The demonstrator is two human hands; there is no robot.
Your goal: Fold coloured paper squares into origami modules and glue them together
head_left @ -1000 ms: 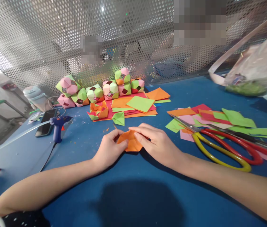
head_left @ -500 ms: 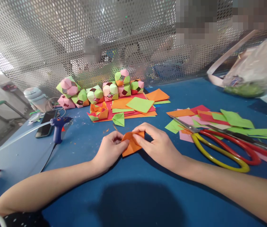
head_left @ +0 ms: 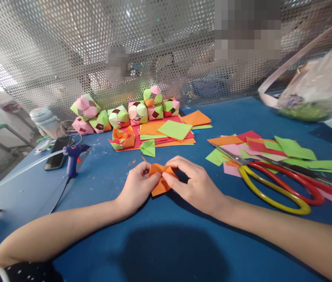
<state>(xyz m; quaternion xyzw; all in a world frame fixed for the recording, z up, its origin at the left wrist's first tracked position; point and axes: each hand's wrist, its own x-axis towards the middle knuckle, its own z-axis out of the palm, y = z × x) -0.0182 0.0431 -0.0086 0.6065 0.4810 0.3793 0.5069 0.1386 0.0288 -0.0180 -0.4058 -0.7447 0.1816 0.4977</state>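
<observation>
- Worktop, blue, spanning the view; its arrangement matches the earlier frame.
- Perforated metal screen, upright along the far edge, as before.
- Plastic bag, at the far right corner, unmoved.
- Row of folded paper balls, lined up near the far edge, some stacked on others; unchanged.
- Scissors, red and yellow handles, toward the right edge, blades over paper scraps; same spot.
- Right hand: grip closed on the orange paper; the thumb has slid down and inward, nearer the other thumb.
- Left hand: grip closed on the paper's left side, nearly where it was.
- Glue gun, beside the phone toward the left edge, both unmoved.
- Orange paper, pinched between both hands at mid-worktop, well in from the edges. Its right corner stuck out flat before; now the sheet is bent, with raised folds around the thumbs.
- Folded green piece, just beyond the hands, unchanged.
</observation>
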